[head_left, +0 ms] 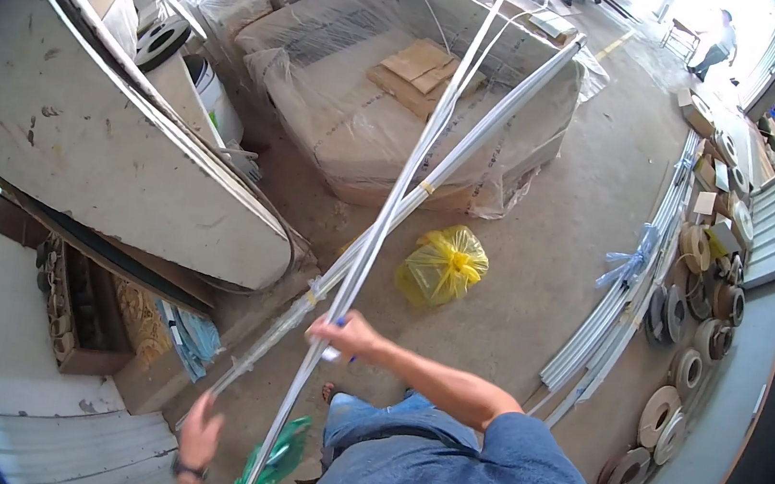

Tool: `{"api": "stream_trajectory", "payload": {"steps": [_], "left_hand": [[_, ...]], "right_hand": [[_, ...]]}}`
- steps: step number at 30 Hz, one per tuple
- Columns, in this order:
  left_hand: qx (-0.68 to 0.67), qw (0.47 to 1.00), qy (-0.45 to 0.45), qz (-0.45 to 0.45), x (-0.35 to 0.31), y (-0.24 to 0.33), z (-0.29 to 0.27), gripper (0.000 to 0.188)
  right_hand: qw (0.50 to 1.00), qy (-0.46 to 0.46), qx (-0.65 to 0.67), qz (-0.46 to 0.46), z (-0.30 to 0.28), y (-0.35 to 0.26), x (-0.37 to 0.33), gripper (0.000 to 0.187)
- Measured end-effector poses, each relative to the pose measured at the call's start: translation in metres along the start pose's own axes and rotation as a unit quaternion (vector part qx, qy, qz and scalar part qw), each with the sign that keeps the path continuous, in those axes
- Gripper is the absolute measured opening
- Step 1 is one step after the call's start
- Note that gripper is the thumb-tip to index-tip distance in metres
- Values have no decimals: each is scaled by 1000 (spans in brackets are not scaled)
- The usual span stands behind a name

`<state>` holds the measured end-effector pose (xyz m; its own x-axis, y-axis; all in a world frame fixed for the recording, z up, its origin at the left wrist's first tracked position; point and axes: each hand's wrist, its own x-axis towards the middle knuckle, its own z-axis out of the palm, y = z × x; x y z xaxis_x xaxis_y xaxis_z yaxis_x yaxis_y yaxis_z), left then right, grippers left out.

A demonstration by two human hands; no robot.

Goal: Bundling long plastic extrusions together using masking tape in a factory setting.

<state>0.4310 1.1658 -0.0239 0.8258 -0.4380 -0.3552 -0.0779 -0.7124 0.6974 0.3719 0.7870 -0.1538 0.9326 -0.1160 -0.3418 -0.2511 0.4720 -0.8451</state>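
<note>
My right hand (345, 334) is closed round a bundle of long, thin white strips (378, 241) that slants from the lower middle up to the far side. Something small, blue and white, shows beside its fingers, too little seen to name. A green plastic bag (282, 456) is wrapped about the bundle's near end. Crossing beneath is a second white bundle (477, 147), tied with yellowish bands and partly sheathed in clear film. Near this bundle's lower end is my left hand (199, 434), slightly blurred, fingers loosely stretched, with a dark band on the wrist.
A yellow plastic bag (444, 266) lies knotted on the floor ahead. Beyond it stands a large film-wrapped pallet load (343, 130) with flattened cardboard (418, 72). Stained boards (130, 133) lean at left. More strips (610, 318) and several rolls (661, 416) line the right wall. People appear far off.
</note>
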Motion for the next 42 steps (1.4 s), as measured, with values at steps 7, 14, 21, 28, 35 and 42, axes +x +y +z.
{"api": "stream_trajectory", "payload": {"steps": [7,14,21,28,35,42], "left_hand": [[34,995,-57,68,57,139,130,35],[86,992,-64,-60,6,83,131,38],[119,992,36,10,6,-27,179,36],[33,979,-184,-86,19,-33,178,52],[4,985,-155,-80,11,-26,245,37],[156,972,-162,-62,42,35,308,26]], "right_hand": [[973,-20,229,-36,-30,-53,-3,22],[953,-213,200,-81,-148,-189,76,51],[910,-399,100,-47,-173,-279,107,107],[956,-138,122,-227,-232,-345,135,84],[880,-212,81,-417,-325,-535,93,73],[833,-309,-22,-459,-442,-700,-61,35]]}}
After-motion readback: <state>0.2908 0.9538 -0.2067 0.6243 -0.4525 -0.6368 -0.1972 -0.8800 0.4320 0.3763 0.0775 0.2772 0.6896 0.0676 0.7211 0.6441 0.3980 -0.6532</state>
